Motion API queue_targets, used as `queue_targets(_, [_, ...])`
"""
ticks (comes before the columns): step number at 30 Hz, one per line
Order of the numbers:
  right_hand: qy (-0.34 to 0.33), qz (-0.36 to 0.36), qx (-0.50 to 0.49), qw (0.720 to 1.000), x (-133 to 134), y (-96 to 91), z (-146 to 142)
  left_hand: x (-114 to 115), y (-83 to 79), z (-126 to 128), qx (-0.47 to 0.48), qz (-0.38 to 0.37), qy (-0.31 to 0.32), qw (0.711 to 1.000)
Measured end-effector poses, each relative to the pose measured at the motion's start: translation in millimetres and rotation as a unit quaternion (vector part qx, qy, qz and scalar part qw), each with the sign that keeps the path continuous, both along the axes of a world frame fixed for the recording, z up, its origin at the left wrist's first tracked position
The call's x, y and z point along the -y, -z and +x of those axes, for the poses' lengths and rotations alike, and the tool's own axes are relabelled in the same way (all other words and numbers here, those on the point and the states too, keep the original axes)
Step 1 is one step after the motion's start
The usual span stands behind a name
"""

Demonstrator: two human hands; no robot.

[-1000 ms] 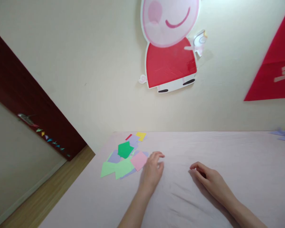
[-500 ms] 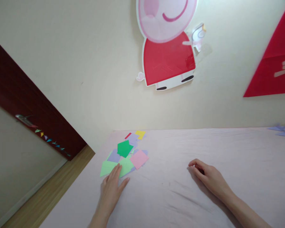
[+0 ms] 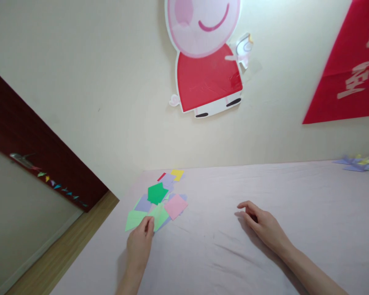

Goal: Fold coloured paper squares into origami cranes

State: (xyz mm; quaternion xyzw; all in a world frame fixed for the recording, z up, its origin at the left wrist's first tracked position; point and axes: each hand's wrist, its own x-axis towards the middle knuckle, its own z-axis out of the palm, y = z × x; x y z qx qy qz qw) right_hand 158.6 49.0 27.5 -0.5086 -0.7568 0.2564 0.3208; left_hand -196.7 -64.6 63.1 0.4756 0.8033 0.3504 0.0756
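A loose heap of coloured paper squares lies on the pale pink cloth: a dark green sheet [image 3: 157,193], a pink sheet [image 3: 175,206], lilac, yellow and red ones, and a light green sheet [image 3: 135,218] at the near edge. My left hand [image 3: 139,242] reaches the near edge of the heap, its fingers pinched on the light green sheet. My right hand [image 3: 261,224] rests on the cloth to the right, its fingers loosely curled with nothing in them.
The cloth-covered surface [image 3: 310,213] meets a cream wall with a cartoon pig cut-out [image 3: 207,61] and a red banner [image 3: 350,73]. More coloured paper [image 3: 361,164] lies at the far right. A dark red door [image 3: 33,147] and wood floor [image 3: 61,250] are to the left.
My left hand moved from beside the pink sheet leftward to the near edge of the heap, then closed its fingers on the light green sheet. My right hand stayed in place.
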Motion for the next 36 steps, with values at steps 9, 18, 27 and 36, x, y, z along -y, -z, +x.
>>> queue_targets(9, [-0.071,0.324,0.029,0.943,28,-14.0,-8,-66,8.5,174,0.508,0.052,0.106,0.853])
queue_targets(18, [-0.119,0.215,0.070,0.967,25,-12.5,23,-41,23.6,205,0.299,-0.034,0.240,0.923])
queue_targets(27, [-0.165,0.020,0.056,0.985,17,-13.7,36,-29,35.3,191,-0.117,-0.052,0.418,0.900])
queue_targets(36, [-0.080,-0.068,0.069,0.992,-18,-13.8,10,-18,43.1,197,-0.205,-0.044,0.355,0.911])
